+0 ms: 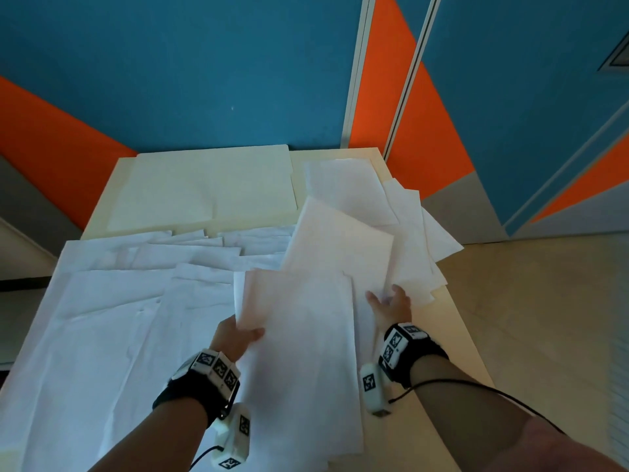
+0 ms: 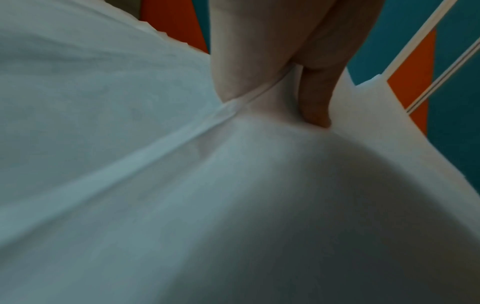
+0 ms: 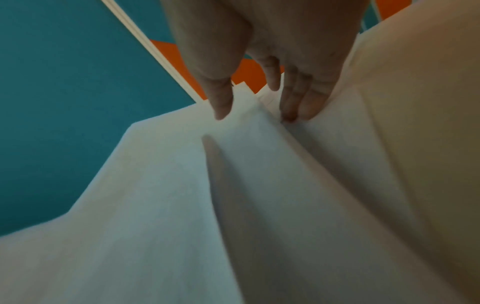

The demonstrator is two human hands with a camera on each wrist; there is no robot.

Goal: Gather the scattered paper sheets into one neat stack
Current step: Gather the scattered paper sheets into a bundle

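Note:
White paper sheets [image 1: 112, 318] lie scattered and overlapping over most of a cream table [image 1: 456, 338]. My left hand [image 1: 238, 332] pinches the near left edge of a few gathered sheets [image 1: 299, 335], which lift off the table. In the left wrist view the thumb [image 2: 315, 98] presses on top of that paper [image 2: 233, 185], and the fingers are hidden beneath it. My right hand [image 1: 389, 303] reaches with straight, spread fingers to the edge of a sheet [image 1: 340, 240] at the right. Its fingertips [image 3: 293, 111] touch the paper [image 3: 182, 205] where two sheets overlap.
More loose sheets [image 1: 408, 226] fan past the table's right edge. A large cream folder [image 1: 204, 185] lies flat at the back left. A blue and orange wall [image 1: 204, 80] stands behind the table. Pale floor [image 1: 544, 318] lies to the right.

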